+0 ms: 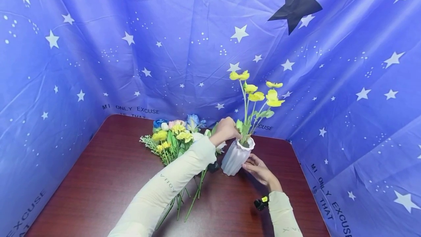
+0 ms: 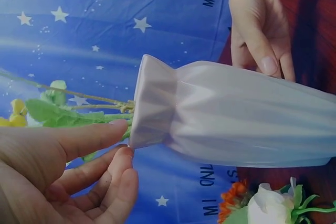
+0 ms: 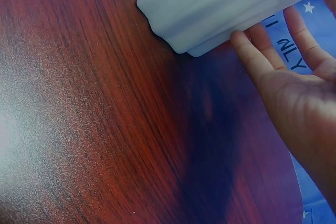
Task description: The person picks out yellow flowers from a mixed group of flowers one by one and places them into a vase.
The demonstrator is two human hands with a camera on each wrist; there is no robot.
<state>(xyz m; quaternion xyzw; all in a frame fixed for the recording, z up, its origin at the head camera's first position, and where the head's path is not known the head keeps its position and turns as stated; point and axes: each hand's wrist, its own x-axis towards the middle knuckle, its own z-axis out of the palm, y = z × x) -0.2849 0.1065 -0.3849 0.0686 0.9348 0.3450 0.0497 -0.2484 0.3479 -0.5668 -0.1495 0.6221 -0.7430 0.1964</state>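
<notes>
A pale fluted vase (image 1: 235, 158) with a wavy rim stands on the table, leaning slightly in the head view. Several yellow flowers (image 1: 256, 96) with green leaves rise from its mouth. My left hand (image 1: 226, 131) is at that mouth; in the left wrist view its thumb and curled forefinger pinch the flower stems (image 2: 125, 131) right at the rim. Low on the vase's right side, my right hand (image 1: 258, 171) touches the wall with loosely extended fingers. The right wrist view shows a fingertip (image 3: 239, 38) against the vase near its base.
Left of the vase lies a pile of flowers (image 1: 179, 136) in yellow, blue, pink and white, their long stems (image 1: 194, 200) pointing toward me. In the left wrist view, a white rose (image 2: 270, 205) lies close to the vase. A starry blue cloth (image 1: 184, 46) surrounds the brown table (image 1: 108, 164).
</notes>
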